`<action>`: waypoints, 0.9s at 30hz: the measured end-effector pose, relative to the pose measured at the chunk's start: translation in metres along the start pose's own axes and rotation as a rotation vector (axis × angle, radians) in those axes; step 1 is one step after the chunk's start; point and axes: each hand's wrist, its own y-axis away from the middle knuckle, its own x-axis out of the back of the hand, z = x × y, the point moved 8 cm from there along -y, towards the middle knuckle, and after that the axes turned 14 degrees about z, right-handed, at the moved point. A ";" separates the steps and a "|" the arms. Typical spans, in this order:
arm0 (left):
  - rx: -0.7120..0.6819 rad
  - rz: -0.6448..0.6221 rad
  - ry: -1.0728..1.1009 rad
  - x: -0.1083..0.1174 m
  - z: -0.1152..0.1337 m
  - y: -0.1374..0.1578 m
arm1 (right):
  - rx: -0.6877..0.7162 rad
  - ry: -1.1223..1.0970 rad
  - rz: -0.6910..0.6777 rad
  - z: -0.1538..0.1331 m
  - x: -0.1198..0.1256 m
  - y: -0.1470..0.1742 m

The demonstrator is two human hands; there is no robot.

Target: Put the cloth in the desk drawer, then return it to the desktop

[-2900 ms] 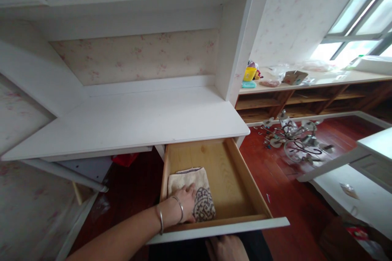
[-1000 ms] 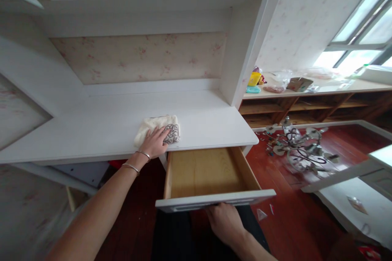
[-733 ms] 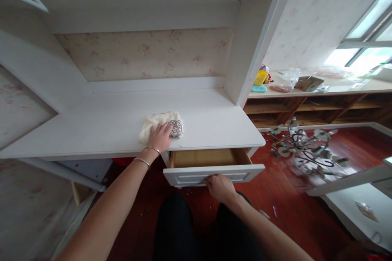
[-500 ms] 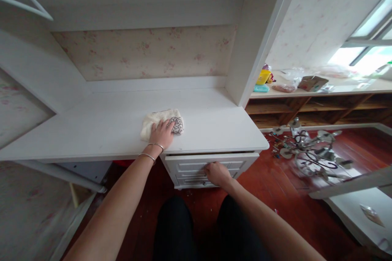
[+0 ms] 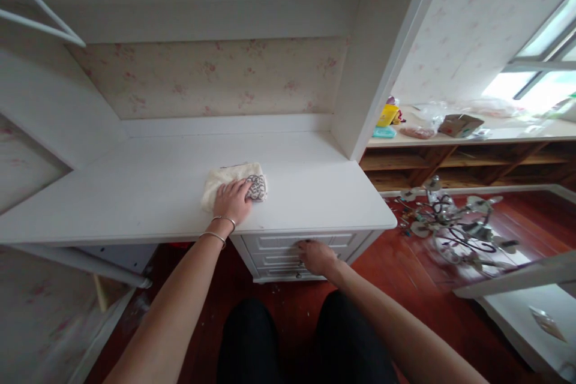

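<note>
**Drawer Shut, Cloth Up on the Desk**

Pushed fully home since the earlier frames, the top drawer (image 5: pixel 306 241) now sits flush with the cabinet front, and the folded cloth (image 5: pixel 234 181) that lay inside it rests on the white desktop (image 5: pixel 148 192) at the centre of the frame.

At far left, a white hanger (image 5: pixel 40 12) juts in from the upper corner. Moving right, the left hand (image 5: pixel 231 201), with two bangles at the wrist, lies flat and open on the cream cloth, fingers spread over it, pressing rather than clasping; the cloth's dark patterned corner shows past the fingertips. Just right of centre and lower, the right hand (image 5: pixel 315 255) touches the drawer front, fingers curled at its handle; whether they actually clasp it cannot be told. At the bottom centre are the person's dark-clad knees (image 5: pixel 306 342). Further right, a metal chandelier (image 5: pixel 454 228) lies on the red wooden floor (image 5: pixel 405 288), and a long shelf (image 5: pixel 472 132) in the upper right carries a yellow container (image 5: pixel 387 114) and a cardboard box (image 5: pixel 459 124).
</note>
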 end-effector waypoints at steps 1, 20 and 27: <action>-0.004 0.007 0.004 0.001 0.000 0.000 | 0.009 0.001 -0.005 0.000 0.004 0.010; -0.059 0.115 0.025 0.001 0.000 -0.002 | -0.778 -0.212 0.426 0.215 0.147 -0.032; -0.051 0.112 0.010 -0.002 -0.001 0.000 | -0.844 -0.130 0.492 0.200 0.140 -0.029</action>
